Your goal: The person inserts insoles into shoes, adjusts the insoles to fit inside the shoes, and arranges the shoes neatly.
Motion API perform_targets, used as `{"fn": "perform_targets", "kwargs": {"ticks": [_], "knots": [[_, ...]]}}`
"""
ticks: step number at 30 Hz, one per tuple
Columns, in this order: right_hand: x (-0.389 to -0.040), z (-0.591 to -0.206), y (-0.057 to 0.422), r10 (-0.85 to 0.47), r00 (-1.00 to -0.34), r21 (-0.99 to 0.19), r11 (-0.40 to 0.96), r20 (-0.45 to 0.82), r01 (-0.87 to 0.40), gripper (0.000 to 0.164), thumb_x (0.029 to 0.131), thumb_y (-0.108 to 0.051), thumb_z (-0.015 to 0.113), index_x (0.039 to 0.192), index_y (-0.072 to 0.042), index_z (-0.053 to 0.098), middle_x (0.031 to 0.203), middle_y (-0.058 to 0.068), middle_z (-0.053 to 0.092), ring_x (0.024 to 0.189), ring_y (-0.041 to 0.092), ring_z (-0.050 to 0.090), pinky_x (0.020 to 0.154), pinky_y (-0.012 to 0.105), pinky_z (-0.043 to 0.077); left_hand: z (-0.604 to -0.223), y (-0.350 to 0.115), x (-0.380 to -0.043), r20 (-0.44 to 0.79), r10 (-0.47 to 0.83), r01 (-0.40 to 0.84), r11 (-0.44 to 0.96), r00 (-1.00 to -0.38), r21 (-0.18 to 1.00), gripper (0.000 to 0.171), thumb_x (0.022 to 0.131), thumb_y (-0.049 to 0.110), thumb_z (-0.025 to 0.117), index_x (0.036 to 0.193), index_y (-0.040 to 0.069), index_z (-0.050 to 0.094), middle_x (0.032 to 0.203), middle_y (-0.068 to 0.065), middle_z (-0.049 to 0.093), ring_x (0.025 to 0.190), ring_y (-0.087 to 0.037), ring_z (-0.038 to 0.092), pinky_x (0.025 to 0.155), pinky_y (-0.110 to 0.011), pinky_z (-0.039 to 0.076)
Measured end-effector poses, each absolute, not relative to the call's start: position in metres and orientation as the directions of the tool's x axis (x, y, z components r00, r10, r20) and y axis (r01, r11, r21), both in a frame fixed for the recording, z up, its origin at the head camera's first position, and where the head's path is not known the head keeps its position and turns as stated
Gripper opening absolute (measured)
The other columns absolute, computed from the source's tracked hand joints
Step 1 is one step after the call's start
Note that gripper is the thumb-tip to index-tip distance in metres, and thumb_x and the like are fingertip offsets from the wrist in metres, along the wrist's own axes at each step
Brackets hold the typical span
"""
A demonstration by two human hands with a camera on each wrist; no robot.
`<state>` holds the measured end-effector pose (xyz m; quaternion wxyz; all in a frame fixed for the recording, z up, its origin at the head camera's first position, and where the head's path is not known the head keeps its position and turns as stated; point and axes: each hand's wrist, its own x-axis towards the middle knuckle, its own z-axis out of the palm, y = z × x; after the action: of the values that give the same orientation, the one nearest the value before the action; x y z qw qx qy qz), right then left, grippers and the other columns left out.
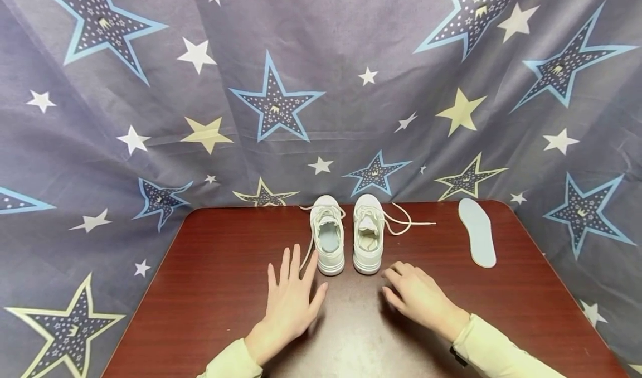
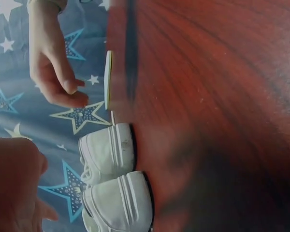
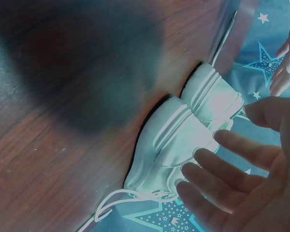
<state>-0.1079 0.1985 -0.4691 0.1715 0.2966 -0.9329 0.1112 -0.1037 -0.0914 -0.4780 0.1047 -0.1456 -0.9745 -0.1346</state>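
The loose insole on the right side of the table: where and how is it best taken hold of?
Probably by the near end of the insole, pinched across its two long edges, the right hand coming from above and the person's side. It lies flat on the table, long and thin, that end toward the person, so its edges should offer more grip than its face.

My left grip spreads its fingers wide, back upward; my right grip bends its fingers loosely, thumb apart from them.
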Motion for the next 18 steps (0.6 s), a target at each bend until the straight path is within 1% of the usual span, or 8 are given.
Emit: {"fn": "perform_targets", "kwargs": {"ticks": [3,6,10,14,18], "knots": [[-0.108,-0.472,0.196,-0.494,-0.771,-0.101,0.813,0.403,-0.574,0.018,0.087,-0.02,0.079,0.098,-0.01,0.068,0.095,0.005,0.065,0.08,0.025,0.064,0.069,0.044,0.054,-0.479,-0.092,-0.099,0.231,0.251,0.301,0.929,-0.94,0.215,0.07,0.101,0.053,0.053,0.162,0.02,0.039,0.168,-0.023,0.025,0.157,-0.044,0.017,0.115,-0.076,0.018],[-0.11,-0.475,0.195,-0.466,-0.78,-0.107,0.827,0.417,-0.552,0.018,0.087,-0.019,0.078,0.099,-0.008,0.069,0.094,0.006,0.066,0.078,0.027,0.065,0.067,0.044,0.055,-0.48,-0.092,-0.096,0.226,0.245,0.295,0.928,-0.943,0.226,0.071,0.101,0.055,0.053,0.162,0.021,0.038,0.168,-0.022,0.025,0.157,-0.043,0.017,0.115,-0.077,0.017],[-0.117,-0.474,0.195,-0.422,-0.802,-0.151,0.84,0.422,-0.521,0.017,0.087,-0.016,0.078,0.098,-0.007,0.07,0.09,0.007,0.066,0.076,0.03,0.067,0.064,0.045,0.055,-0.483,-0.093,-0.094,0.229,0.235,0.289,0.927,-0.945,0.24,0.071,0.101,0.056,0.053,0.161,0.021,0.04,0.168,-0.023,0.026,0.157,-0.042,0.018,0.115,-0.076,0.017],[-0.13,-0.471,0.198,-0.37,-0.833,-0.209,0.851,0.412,-0.481,0.015,0.087,-0.013,0.077,0.097,-0.006,0.069,0.085,0.007,0.064,0.073,0.03,0.067,0.06,0.046,0.055,-0.484,-0.094,-0.093,0.235,0.231,0.284,0.932,-0.944,0.226,0.071,0.1,0.056,0.054,0.16,0.019,0.043,0.165,-0.024,0.031,0.155,-0.044,0.022,0.115,-0.076,0.019],[-0.151,-0.467,0.199,-0.345,-0.848,-0.22,0.862,0.402,-0.456,0.012,0.089,-0.012,0.075,0.096,-0.005,0.068,0.083,0.009,0.065,0.072,0.032,0.068,0.058,0.049,0.054,-0.484,-0.097,-0.091,0.241,0.228,0.282,0.933,-0.943,0.222,0.07,0.099,0.056,0.055,0.157,0.017,0.047,0.163,-0.025,0.036,0.154,-0.045,0.025,0.115,-0.076,0.019]]}}
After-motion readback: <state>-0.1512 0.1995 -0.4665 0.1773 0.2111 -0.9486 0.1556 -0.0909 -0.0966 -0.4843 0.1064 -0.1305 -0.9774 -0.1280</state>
